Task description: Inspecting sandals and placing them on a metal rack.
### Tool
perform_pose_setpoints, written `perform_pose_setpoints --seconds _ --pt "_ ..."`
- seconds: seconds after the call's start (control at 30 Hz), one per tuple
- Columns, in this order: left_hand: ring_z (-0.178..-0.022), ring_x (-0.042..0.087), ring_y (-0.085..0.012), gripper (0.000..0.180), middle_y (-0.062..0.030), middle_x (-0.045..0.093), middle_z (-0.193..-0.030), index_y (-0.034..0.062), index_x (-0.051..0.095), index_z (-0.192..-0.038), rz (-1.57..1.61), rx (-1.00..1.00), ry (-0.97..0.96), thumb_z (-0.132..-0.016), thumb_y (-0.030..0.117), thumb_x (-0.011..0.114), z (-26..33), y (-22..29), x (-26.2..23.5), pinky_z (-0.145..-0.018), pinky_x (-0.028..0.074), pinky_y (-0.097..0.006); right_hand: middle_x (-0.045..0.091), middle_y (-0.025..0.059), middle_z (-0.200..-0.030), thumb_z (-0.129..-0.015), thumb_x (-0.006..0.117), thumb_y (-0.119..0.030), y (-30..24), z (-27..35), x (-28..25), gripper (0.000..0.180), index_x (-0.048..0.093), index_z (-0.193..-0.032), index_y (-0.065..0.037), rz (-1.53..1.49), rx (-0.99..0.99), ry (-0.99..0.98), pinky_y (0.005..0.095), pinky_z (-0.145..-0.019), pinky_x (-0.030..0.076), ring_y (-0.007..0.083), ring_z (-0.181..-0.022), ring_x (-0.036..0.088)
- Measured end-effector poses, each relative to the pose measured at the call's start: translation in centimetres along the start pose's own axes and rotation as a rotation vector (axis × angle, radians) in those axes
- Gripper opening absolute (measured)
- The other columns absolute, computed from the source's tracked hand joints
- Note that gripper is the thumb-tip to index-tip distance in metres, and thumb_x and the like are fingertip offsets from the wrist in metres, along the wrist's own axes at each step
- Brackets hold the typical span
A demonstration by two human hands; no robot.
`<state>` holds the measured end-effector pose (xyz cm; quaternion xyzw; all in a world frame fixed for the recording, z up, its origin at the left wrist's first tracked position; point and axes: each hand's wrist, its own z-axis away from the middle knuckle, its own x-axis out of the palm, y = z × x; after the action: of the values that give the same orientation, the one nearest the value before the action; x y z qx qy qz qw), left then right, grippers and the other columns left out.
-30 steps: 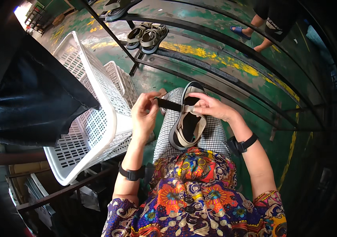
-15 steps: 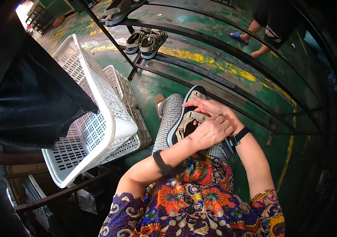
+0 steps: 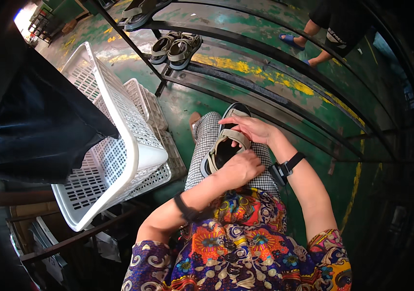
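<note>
A beige strappy sandal (image 3: 212, 157) with a dark inside and grey sole rests on my lap, its toe pointing away from me. My right hand (image 3: 251, 129) reaches across its front, with some fingers stretched over the straps and others tucked under the wide instep strap. At the near right side of the sandal, my left hand (image 3: 241, 168) is closed against its edge. The left fingertips are hidden, so what exactly they pinch does not show. Checked trousers (image 3: 198, 160) lie beneath the sandal.
White perforated baskets (image 3: 131, 160) stand to my left, with dark cloth (image 3: 42, 126) hanging over the largest. Ahead runs a black metal rack (image 3: 245, 80) carrying several sandals (image 3: 183, 51). Beyond it, a person's legs with blue slippers (image 3: 292, 41) show at the far right.
My left hand has drawn back toward me and away from my right hand. The right hand has shifted slightly left and stays over the sandal's straps.
</note>
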<state>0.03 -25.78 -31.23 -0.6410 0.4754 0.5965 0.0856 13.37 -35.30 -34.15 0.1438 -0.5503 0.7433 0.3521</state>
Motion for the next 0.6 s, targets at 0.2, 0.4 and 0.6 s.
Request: perform_pose_setpoints --seconds 0.2,0.4,0.6 --pt "-0.08 0.063 -0.0293 0.031 -0.0125 0.064 -0.093 0.0026 0.06 -0.106 0.086 -0.681 0.569 -0.078 0.016 0.065 7.1 -0.2 -4.0 -0.075 0.05 -0.037 0.061 0.0056 -0.085 -0.097 0.037 -0.043 0.6 -0.3 1.6 0.047 0.053 -0.121 -0.006 0.159 -0.108 0.266 0.0216 -0.055 0.048 0.008 -0.063 0.057" --pt "-0.089 0.063 -0.036 0.065 -0.0213 0.064 -0.097 0.0039 0.044 -0.129 0.19 -1.015 0.363 -0.074 0.027 0.069 8.2 -4.5 -0.6 -0.078 0.05 -0.04 0.066 0.0179 -0.089 -0.088 0.053 -0.039 -0.2 -1.8 8.9 0.043 0.053 -0.119 -0.009 1.126 -0.364 0.494 0.038 -0.067 0.051 0.0285 -0.083 0.066" --pt "-0.094 0.057 -0.0116 0.028 -0.0032 0.062 -0.105 0.0012 0.058 -0.111 1.107 -0.742 0.792 -0.084 0.008 0.061 7.0 -5.4 0.4 -0.083 0.048 -0.028 0.062 0.0102 -0.095 -0.076 0.067 -0.026 -3.7 0.9 15.0 0.042 0.058 -0.114 -0.009 1.627 -0.656 0.627 0.038 -0.083 0.046 0.0266 -0.091 0.06"
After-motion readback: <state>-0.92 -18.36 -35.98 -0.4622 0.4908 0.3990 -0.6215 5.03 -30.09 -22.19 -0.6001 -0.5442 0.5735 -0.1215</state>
